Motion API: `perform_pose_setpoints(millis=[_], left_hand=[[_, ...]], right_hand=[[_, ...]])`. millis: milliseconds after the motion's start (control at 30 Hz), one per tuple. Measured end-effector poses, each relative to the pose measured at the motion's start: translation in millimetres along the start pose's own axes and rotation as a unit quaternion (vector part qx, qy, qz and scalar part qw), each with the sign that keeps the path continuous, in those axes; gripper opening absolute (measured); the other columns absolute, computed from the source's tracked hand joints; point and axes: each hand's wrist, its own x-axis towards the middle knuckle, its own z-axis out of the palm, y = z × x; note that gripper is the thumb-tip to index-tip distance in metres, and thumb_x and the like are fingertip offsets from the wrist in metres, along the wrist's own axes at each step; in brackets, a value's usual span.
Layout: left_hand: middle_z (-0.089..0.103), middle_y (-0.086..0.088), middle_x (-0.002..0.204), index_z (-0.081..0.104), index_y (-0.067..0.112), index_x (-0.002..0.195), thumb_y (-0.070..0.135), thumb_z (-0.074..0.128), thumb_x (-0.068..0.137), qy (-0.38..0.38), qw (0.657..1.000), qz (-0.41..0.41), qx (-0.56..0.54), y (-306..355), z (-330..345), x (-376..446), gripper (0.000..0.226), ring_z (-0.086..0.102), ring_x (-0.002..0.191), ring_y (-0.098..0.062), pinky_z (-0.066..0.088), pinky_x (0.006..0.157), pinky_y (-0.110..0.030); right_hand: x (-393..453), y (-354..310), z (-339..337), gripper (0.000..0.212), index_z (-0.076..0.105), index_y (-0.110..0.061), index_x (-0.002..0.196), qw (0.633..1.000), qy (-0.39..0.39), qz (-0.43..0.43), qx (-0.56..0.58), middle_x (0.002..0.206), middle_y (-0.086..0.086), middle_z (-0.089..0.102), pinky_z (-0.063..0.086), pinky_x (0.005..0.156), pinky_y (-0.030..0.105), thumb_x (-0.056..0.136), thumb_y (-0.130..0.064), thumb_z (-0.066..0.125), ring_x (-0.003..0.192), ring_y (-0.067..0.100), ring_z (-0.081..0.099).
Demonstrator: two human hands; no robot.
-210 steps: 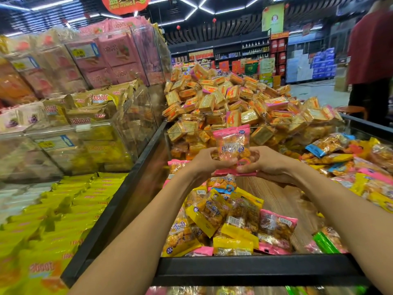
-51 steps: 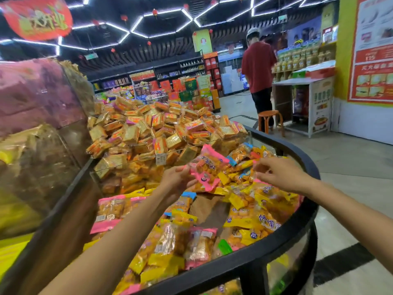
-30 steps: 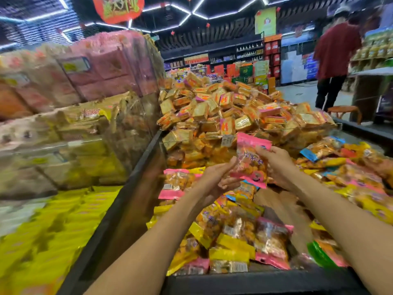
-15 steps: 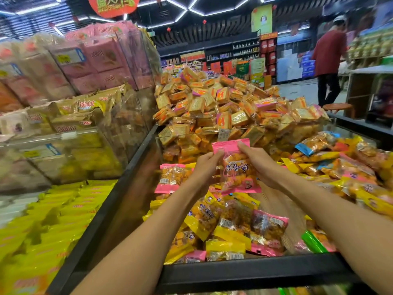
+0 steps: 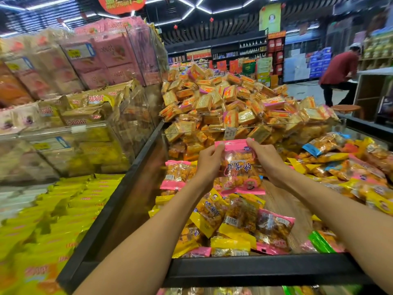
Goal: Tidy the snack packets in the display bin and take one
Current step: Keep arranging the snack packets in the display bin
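I hold a pink-edged clear snack packet (image 5: 240, 167) upright above the display bin (image 5: 255, 271), its print upside down. My left hand (image 5: 209, 161) pinches its upper left corner and my right hand (image 5: 266, 159) grips its upper right edge. Below it lie several yellow and pink packets (image 5: 236, 220) on the bin's wooden floor (image 5: 282, 203). More yellow, pink and blue packets (image 5: 350, 167) pile up at the right. A pink packet (image 5: 176, 175) leans at the left side of the bin.
Behind a clear divider (image 5: 244, 128) rises a heap of orange and gold biscuit packs (image 5: 229, 105). Clear bins of pink and yellow boxes (image 5: 85, 81) stand at the left, yellow packs (image 5: 53, 220) below them. A person in a red shirt (image 5: 340, 75) bends by a stool at the far right.
Both hands have lifted the pink packet slightly and now hold it by its top corners, flat and facing me. The person in red has bent down.
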Motion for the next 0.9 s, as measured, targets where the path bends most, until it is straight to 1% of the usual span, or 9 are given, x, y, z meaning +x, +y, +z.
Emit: perform_pose_setpoints(millis=[100, 200, 300, 367, 533, 633, 700, 800, 900], left_hand=[[0.046, -0.005, 0.063, 0.052, 0.009, 0.072, 0.030, 0.044, 0.100, 0.008, 0.999, 0.031, 0.003, 0.0, -0.9, -1.3, 0.036, 0.044, 0.052, -0.014, 0.035, 0.048, -0.024], [0.038, 0.008, 0.048, 0.046, 0.010, 0.068, 0.030, 0.042, 0.101, 0.036, 0.999, 0.034, -0.001, 0.6, -6.7, 2.6, 0.039, 0.034, 0.044, -0.007, 0.028, 0.048, -0.025], [0.037, 0.002, 0.050, 0.044, 0.014, 0.066, 0.037, 0.045, 0.099, 0.079, 0.996, 0.049, 0.002, 2.4, -15.0, 7.0, 0.041, 0.038, 0.053, -0.014, 0.031, 0.056, -0.027], [0.035, -0.002, 0.057, 0.047, 0.012, 0.069, 0.039, 0.046, 0.098, 0.100, 0.993, 0.060, 0.021, 0.1, -17.8, 11.8, 0.040, 0.035, 0.058, -0.015, 0.028, 0.060, -0.029], [0.030, -0.001, 0.061, 0.041, 0.015, 0.067, 0.043, 0.041, 0.099, 0.089, 0.995, 0.013, 0.032, 5.0, -17.4, 14.5, 0.042, 0.033, 0.065, -0.019, 0.031, 0.063, -0.030], [0.043, 0.001, 0.069, 0.047, 0.018, 0.076, 0.049, 0.040, 0.097, 0.026, 0.998, -0.046, 0.042, 13.9, -17.1, 11.7, 0.038, 0.044, 0.065, -0.015, 0.042, 0.053, -0.020], [0.063, -0.001, 0.092, 0.057, 0.018, 0.092, 0.052, 0.051, 0.091, -0.047, 0.995, -0.082, 0.020, 18.4, -18.4, 9.8, 0.034, 0.060, 0.081, -0.015, 0.046, 0.064, -0.023], [0.064, -0.009, 0.117, 0.046, 0.005, 0.132, 0.031, 0.072, 0.080, -0.132, 0.984, -0.119, 0.014, 22.1, -21.8, 5.2, 0.064, 0.066, 0.090, -0.017, 0.056, 0.083, -0.038], [0.049, -0.017, 0.133, 0.033, 0.002, 0.143, -0.003, 0.075, 0.070, -0.144, 0.983, -0.110, 0.025, 21.2, -23.8, 3.5, 0.085, 0.058, 0.112, -0.028, 0.053, 0.090, -0.038]], right_hand=[[-0.2, -2.4, -0.6, 0.043, 0.065, -0.006, 0.095, 0.998, -0.027, 0.030, 0.042, 0.084, 0.006, 0.065, 0.048, 0.068, 0.031, 0.099, -0.042, 0.041, 0.081, 0.021, 0.060], [-2.7, -2.5, -2.0, 0.038, 0.063, -0.011, 0.112, 0.984, -0.155, 0.055, 0.063, 0.104, 0.006, 0.066, 0.053, 0.081, 0.041, 0.096, -0.041, 0.047, 0.092, 0.023, 0.063], [-7.5, 1.4, 0.4, 0.035, 0.059, -0.009, 0.121, 0.955, -0.290, 0.056, 0.017, 0.112, 0.012, 0.069, 0.057, 0.083, 0.037, 0.086, -0.013, 0.065, 0.098, 0.026, 0.068], [-6.3, 6.0, 1.3, 0.050, 0.052, -0.007, 0.126, 0.943, -0.323, 0.070, 0.038, 0.119, 0.017, 0.066, 0.056, 0.086, 0.038, 0.080, 0.007, 0.066, 0.106, 0.030, 0.065], [0.1, 8.8, -3.7, 0.074, 0.040, -0.006, 0.140, 0.943, -0.326, 0.060, 0.031, 0.139, 0.018, 0.048, 0.057, 0.085, 0.038, 0.074, 0.011, 0.070, 0.113, 0.028, 0.062], [-2.1, 5.2, -6.2, 0.071, 0.037, -0.005, 0.141, 0.948, -0.310, 0.056, 0.052, 0.124, 0.017, 0.059, 0.059, 0.078, 0.034, 0.078, 0.015, 0.063, 0.101, 0.028, 0.067], [-2.5, 1.5, -8.7, 0.059, 0.044, -0.003, 0.134, 0.952, -0.294, 0.050, 0.063, 0.105, 0.015, 0.068, 0.060, 0.076, 0.034, 0.080, 0.017, 0.059, 0.089, 0.026, 0.070], [-1.1, -3.0, -14.5, 0.043, 0.055, -0.007, 0.116, 0.959, -0.264, 0.043, 0.092, 0.098, 0.016, 0.070, 0.060, 0.073, 0.033, 0.081, 0.018, 0.057, 0.081, 0.025, 0.072], [-0.9, -5.3, -18.3, 0.039, 0.058, -0.011, 0.104, 0.966, -0.235, 0.047, 0.096, 0.100, 0.016, 0.069, 0.060, 0.068, 0.032, 0.079, 0.019, 0.060, 0.080, 0.025, 0.072]])
